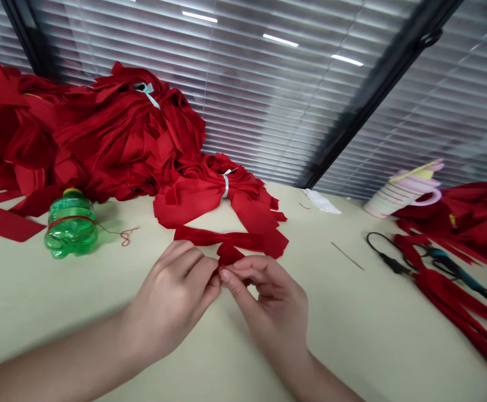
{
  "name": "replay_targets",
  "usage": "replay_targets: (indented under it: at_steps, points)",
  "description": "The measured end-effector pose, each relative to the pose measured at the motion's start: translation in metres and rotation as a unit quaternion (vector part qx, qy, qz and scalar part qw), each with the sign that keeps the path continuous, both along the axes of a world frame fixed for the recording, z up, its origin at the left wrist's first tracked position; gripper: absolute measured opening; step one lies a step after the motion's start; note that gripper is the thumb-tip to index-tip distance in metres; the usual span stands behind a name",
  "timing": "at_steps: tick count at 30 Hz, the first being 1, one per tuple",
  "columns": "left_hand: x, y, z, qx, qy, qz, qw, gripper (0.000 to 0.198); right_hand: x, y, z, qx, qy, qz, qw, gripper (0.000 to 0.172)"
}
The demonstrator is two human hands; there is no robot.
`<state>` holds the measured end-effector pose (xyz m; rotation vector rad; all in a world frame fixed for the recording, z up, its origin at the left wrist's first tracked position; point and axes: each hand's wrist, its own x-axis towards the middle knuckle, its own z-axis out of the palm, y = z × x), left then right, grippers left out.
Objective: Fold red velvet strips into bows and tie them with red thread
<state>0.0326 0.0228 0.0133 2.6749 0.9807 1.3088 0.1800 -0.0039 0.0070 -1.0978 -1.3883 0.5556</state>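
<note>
Over my remote link I have a cloth piece point(228, 254) between the left hand point(180, 296) and the right hand point(270, 296), a cloth strip point(210, 237) just behind it, a bundle point(247, 198) beyond. On the table point(343, 335), a bottle point(70, 231) sits left, before a heap point(117, 134); right, a mug point(387, 198) sits behind a corded tool point(456, 272)

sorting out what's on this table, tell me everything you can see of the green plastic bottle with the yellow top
The squat green plastic bottle with a yellow top looks glossy and see-through, its base lobed. It stands upright on the pale tabletop, before the heap of red fabric; neither the left hand nor the right hand touches it. Red thread circles its middle, one length trailing right into loose loops.
</note>
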Motion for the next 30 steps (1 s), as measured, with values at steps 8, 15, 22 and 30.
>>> replay_targets:
  at_steps: [8, 15, 22, 30]
  points:
    - [-0.002, 0.000, 0.003, -0.033, -0.009, 0.002, 0.999, 0.008, 0.005, -0.003, 0.003, 0.074, -0.112, 0.007, 0.991, 0.014]
    - [-0.003, 0.001, 0.004, 0.090, 0.059, -0.017, 0.994, 0.012, 0.002, -0.001, 0.000, -0.012, 0.014, -0.010, 1.000, 0.014]
    - [-0.002, 0.000, 0.011, 0.190, 0.099, -0.035, 0.976, 0.019, 0.002, -0.003, 0.003, -0.003, -0.013, -0.004, 1.000, 0.013]
    - [-0.005, 0.001, 0.003, 0.134, 0.048, -0.033, 0.989, 0.011, 0.000, -0.006, 0.006, 0.009, -0.033, -0.005, 0.999, 0.012]
